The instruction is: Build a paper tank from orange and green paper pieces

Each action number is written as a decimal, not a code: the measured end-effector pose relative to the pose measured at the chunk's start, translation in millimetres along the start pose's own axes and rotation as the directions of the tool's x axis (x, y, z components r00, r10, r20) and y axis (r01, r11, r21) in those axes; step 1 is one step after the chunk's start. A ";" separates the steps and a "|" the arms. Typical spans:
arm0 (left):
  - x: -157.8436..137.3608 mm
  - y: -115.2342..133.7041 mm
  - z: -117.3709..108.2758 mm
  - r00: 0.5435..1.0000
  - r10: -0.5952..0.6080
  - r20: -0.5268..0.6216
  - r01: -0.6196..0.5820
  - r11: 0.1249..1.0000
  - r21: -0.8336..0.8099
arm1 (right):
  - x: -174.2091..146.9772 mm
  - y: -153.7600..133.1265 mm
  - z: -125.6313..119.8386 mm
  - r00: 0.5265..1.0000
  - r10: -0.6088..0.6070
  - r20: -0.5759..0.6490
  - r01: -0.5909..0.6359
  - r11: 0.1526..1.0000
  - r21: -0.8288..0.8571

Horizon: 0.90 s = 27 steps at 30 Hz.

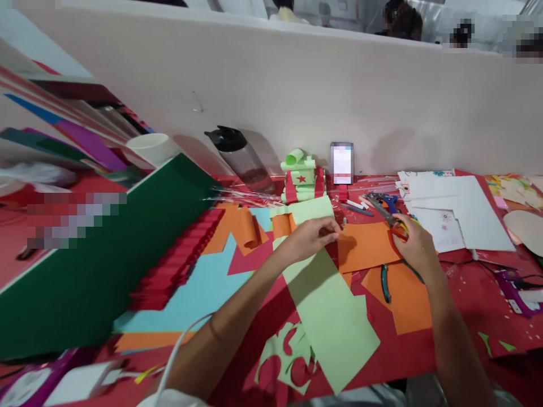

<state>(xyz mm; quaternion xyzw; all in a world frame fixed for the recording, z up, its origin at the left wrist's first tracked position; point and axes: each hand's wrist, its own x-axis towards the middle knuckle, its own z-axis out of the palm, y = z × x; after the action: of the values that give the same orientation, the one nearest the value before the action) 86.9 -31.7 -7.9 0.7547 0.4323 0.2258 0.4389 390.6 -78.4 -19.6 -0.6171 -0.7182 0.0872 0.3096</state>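
Observation:
My right hand (413,246) grips scissors (385,213) with red and yellow handles, the blades pointing up and left. They are over the right end of an orange paper sheet (369,246). At this sheet's left edge, my left hand (311,237) has thumb and fingers pinched together; what is between them, if anything, is too small to make out. Beneath that hand and wrist lies a long light green paper strip (326,299). Pliers with green handles (385,284) rest on more orange paper (409,305) below the right hand.
A green board (106,265) slants along the left, beside red pleated paper (178,260). Against the wall stand a water bottle (241,158), a green-and-red paper model (301,178) and a phone (341,163). White sheets (470,209) lie right; cut green scraps (286,356) lie in front.

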 end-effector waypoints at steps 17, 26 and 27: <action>-51.1 -25.6 15.7 0.962 -0.270 0.042 0.216 0.846 0.488 | -1.8 79.3 -39.7 0.967 0.217 0.131 -0.137 0.882 -0.451; -47.0 -6.6 27.6 0.992 -0.119 -0.033 0.120 0.866 0.485 | -13.2 94.6 -54.9 0.896 0.426 0.129 -0.303 0.797 -0.523; -43.9 -5.5 30.2 0.994 -0.102 -0.030 0.104 0.883 0.458 | -12.9 95.3 -54.4 0.897 0.419 0.136 -0.293 0.797 -0.528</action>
<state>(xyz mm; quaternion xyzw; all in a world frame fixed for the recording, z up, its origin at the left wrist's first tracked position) 83.1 -81.8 -26.3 0.8124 0.5140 0.0955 0.2583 500.6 -83.2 -29.2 -0.7843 -0.6188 0.0335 0.0275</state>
